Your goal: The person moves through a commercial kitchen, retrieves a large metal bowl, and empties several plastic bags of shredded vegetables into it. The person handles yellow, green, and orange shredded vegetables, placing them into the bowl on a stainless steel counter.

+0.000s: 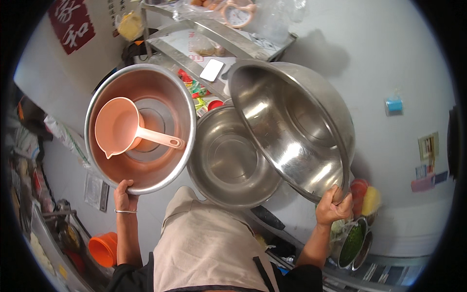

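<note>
My left hand (pixel 126 193) grips the near rim of a round metal basin (pixel 182 82), thumb over the edge. Inside that basin lies a pink plastic water ladle (pixel 118 126), its handle pointing right. On the right, my right hand (pixel 334 206) clasps the lower rim of a large steel basin (pixel 288 120), which is tilted so its inside faces left and towards me. Between the two, a third steel basin (pixel 233 157) sits lower, in front of my apron. The large basin partly covers it. The inside of the tilted basin shows nothing in it.
A metal shelf rack (pixel 219 33) stands ahead, bearing a pink alarm clock (pixel 238 14), a white phone-like object (pixel 212 70) and plastic bags. An orange bucket (pixel 103 249) is at lower left. Bowls with chopped greens (pixel 352 242) stand at lower right by the wall (pixel 383 65).
</note>
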`<state>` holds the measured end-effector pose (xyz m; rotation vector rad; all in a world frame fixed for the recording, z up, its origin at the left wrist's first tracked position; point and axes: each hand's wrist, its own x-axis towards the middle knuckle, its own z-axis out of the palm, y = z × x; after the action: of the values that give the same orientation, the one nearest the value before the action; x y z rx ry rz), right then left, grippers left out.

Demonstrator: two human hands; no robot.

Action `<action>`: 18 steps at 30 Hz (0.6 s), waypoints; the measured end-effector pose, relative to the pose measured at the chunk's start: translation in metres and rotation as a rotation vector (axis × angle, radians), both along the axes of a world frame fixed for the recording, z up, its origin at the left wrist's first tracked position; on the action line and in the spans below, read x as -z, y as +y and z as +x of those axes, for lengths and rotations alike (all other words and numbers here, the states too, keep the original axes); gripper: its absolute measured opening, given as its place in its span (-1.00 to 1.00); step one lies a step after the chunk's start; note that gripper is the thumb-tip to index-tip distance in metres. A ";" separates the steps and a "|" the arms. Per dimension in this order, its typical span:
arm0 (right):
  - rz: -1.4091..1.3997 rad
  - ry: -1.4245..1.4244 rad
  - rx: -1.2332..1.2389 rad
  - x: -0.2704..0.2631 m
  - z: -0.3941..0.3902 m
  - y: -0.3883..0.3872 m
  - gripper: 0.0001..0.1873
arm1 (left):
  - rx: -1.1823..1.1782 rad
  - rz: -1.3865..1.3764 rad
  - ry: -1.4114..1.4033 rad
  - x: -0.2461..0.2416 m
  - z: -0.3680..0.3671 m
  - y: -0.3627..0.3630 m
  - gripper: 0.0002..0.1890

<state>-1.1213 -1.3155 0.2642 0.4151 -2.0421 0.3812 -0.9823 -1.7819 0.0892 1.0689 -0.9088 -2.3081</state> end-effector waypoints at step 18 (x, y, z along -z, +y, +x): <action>-1.152 0.062 -0.065 0.010 0.101 0.010 -0.88 | 0.302 -0.025 0.146 0.020 -0.018 -0.057 -0.96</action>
<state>-1.0199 -1.3051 0.2544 -0.2221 -1.4349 1.4347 -1.0005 -1.8388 0.0692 0.7841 -1.1001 -2.5707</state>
